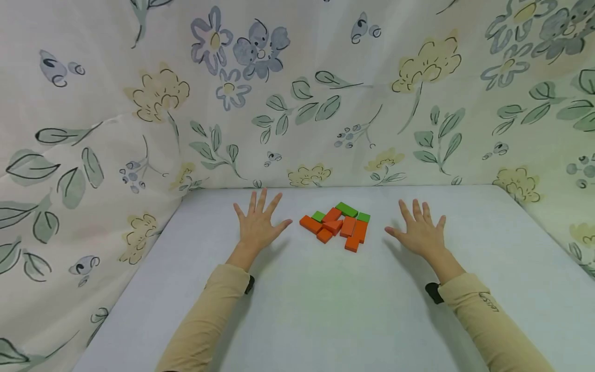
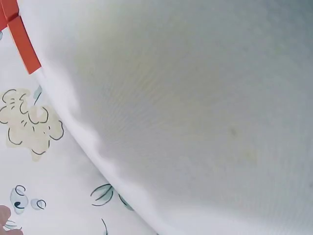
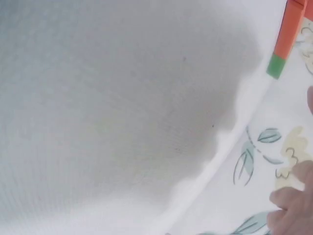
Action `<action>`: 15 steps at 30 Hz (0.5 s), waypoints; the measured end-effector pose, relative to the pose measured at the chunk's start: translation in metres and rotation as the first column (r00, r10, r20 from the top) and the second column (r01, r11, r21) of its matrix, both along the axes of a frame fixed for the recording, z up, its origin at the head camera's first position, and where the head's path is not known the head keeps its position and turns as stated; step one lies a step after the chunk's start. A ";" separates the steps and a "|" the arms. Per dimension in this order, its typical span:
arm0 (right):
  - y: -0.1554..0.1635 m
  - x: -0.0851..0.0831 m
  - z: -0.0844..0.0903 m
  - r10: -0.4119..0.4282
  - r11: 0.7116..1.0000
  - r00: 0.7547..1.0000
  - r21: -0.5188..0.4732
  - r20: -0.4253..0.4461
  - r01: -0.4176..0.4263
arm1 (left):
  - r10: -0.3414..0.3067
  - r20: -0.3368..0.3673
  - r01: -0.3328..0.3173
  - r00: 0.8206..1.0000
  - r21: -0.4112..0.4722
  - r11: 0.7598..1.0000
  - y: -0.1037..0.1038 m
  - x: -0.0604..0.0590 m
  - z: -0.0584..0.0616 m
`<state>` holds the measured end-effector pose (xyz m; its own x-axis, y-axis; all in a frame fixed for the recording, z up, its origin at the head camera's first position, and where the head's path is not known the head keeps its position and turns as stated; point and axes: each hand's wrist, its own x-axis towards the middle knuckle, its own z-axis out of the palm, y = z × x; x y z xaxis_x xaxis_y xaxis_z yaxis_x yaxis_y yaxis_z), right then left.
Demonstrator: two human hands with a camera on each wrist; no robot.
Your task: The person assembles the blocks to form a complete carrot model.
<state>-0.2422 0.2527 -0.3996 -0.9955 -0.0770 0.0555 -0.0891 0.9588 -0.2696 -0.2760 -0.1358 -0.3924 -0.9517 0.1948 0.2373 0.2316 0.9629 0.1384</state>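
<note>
Head view: white table [image 1: 325, 310], floral backdrop [image 1: 297, 93]

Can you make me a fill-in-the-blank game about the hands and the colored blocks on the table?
1. The pile of blocks lies ____ the two hands.
2. The blocks are orange and ____.
3. The left hand and right hand have fingers spread and hold ____.
4. The cloth behind the table is printed with ____.

Missing words: between; green; nothing; flowers
</note>
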 end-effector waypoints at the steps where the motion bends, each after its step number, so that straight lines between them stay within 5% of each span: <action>1: -0.001 0.000 0.000 0.001 1.000 1.000 -0.006 -0.007 -0.001 | -0.004 0.009 0.004 1.000 0.020 1.000 0.000 0.000 0.001; 6: -0.005 0.000 0.002 -0.010 0.997 1.000 -0.075 -0.016 0.008 | -0.063 0.134 0.033 0.989 0.216 0.976 0.006 -0.001 0.004; 10: -0.010 0.000 0.001 -0.005 0.983 1.000 -0.182 -0.019 0.001 | -0.099 0.239 -0.004 0.966 0.396 0.918 0.012 -0.004 0.003; 15: -0.020 -0.005 -0.001 0.049 0.941 0.999 -0.335 0.013 -0.042 | -0.128 0.309 -0.051 0.942 0.511 0.858 0.022 -0.011 -0.004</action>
